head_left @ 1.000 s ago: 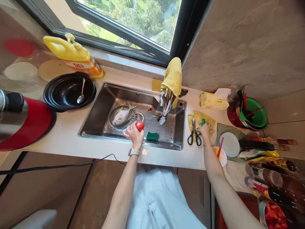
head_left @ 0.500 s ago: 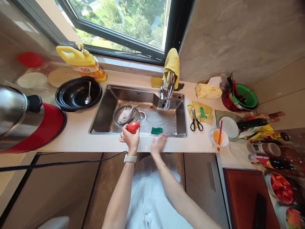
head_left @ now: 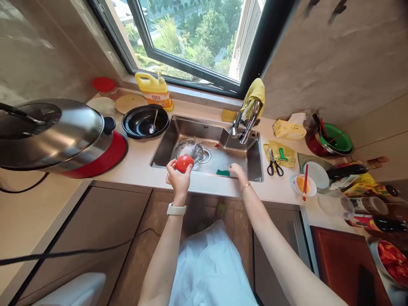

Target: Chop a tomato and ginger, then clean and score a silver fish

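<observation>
The orange label point(head_left: 156, 97) on the yellow jug point(head_left: 150, 85) bore two bold characters, apparently 立白. Print on the tissue pack point(head_left: 288, 130) and on the bottle point(head_left: 366, 221) at right was too small to read.

Red tomato point(head_left: 183, 164), green sponge point(head_left: 223, 173).

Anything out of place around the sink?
A red scrap lies loose in the sink, right of the drain, like stray waste. Yellow cloth draped over the faucet seems unusual. Tomato in the left hand looks intact.
</observation>
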Motion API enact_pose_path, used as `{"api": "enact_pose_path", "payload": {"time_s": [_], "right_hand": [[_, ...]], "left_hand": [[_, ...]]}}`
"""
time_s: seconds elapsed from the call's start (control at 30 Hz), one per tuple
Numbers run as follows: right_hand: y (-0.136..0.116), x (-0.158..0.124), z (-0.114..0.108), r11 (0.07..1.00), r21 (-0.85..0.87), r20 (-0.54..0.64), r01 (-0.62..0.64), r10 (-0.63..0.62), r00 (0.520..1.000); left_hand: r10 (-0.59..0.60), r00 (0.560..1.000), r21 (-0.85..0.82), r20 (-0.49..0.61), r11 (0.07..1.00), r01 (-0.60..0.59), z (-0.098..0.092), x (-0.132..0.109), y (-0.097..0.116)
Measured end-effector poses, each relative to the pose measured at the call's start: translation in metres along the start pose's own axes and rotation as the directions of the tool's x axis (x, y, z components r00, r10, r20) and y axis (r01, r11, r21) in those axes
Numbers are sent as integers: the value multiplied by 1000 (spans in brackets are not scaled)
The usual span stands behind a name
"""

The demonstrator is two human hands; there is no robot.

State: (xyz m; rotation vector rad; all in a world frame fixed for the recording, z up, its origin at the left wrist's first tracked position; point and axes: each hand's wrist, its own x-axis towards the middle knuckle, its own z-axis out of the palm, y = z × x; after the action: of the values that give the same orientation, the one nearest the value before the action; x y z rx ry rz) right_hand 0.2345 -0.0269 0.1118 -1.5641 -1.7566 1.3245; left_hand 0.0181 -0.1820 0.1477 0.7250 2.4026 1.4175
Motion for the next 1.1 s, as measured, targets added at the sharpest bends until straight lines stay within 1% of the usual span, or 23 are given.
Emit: {"api": "enact_pose_path", "payload": {"time_s": [0.07, 0.13, 0.2, 0.23, 0.27, 0.33, 0.37, 0.4, 0.47, 0.5, 0.53, 0.57, 0.6, 0.63, 0.7, 0.73, 0.77, 0.8, 0.83, 0.87, 0.93, 1.03, 1.1], "right_hand": [[1, -13, -13, 1000, 5, 46, 30, -30, 998], [-3, -21, -28, 995, -35, 42, 90, -89, 995], [-9, -28, -43, 983, -135, -46, 127, -135, 990], [-11, -34, -50, 975, -189, -112, 122, -144, 983], [-11, -41, -55, 970, -222, -177, 102, -143, 974], [-5, -61, -64, 961, -270, -299, 55, -138, 944], [2, -75, -67, 947, -320, -358, 31, -151, 922], [12, -92, -70, 923, -384, -409, -5, -165, 897], [40, -135, -77, 858, -497, -486, -126, -155, 860], [58, -161, -82, 826, -523, -519, -209, -115, 847], [78, -190, -88, 806, -503, -566, -312, -34, 824], [99, -221, -95, 782, -458, -624, -422, 55, 779], [120, -254, -104, 744, -391, -690, -542, 153, 708], [141, -288, -113, 688, -304, -746, -659, 259, 613], [178, -357, -132, 528, -109, -826, -842, 423, 372], [194, -389, -142, 441, -8, -846, -898, 476, 242], [209, -419, -152, 362, 77, -850, -929, 511, 129], [222, -444, -162, 301, 143, -845, -943, 533, 42], [233, -466, -172, 258, 189, -835, -947, 550, -17], [244, -482, -181, 235, 216, -825, -948, 563, -49], [264, -504, -200, 227, 233, -810, -946, 583, -60], [293, -517, -231, 248, 232, -792, -940, 609, -35], [311, -524, -250, 272, 231, -763, -934, 647, 0]], "left_hand": [[-44, 999, -72, 26, 996, 46, 5, -3, -5], [-101, 991, -189, 87, 975, 116, 11, -5, -5], [-166, 970, -261, 178, 942, 209, 18, -9, -1], [-176, 963, -243, 204, 944, 224, 21, -12, 2], [-159, 966, -184, 206, 963, 197, 24, -16, 5], [-38, 985, 2, 166, 999, 38, 31, -24, 10], [29, 988, 80, 152, 996, -42, 34, -28, 11], [69, 984, 116, 162, 989, -88, 39, -33, 12], [62, 966, 82, 252, 993, -85, 52, -44, 15], [58, 948, 55, 312, 995, -79, 61, -52, 17], [74, 927, 44, 368, 994, -97, 71, -62, 21], [104, 900, 40, 424, 990, -133, 81, -76, 26], [139, 867, 36, 479, 983, -178, 92, -93, 32], [173, 828, 26, 533, 975, -220, 102, -114, 38], [244, 734, -23, 634, 955, -297, 117, -165, 51], [297, 676, -59, 674, 934, -352, 121, -193, 55], [361, 615, -96, 701, 903, -419, 125, -221, 59], [421, 551, -135, 720, 864, -484, 127, -248, 61], [466, 483, -178, 741, 830, -528, 129, -275, 62], [490, 418, -223, 765, 810, -542, 131, -301, 62], [488, 313, -299, 815, 817, -494, 137, -349, 60], [426, 181, -364, 887, 883, -295, 153, -419, 58], [370, 120, -354, 921, 926, -133, 167, -466, 57]]}}
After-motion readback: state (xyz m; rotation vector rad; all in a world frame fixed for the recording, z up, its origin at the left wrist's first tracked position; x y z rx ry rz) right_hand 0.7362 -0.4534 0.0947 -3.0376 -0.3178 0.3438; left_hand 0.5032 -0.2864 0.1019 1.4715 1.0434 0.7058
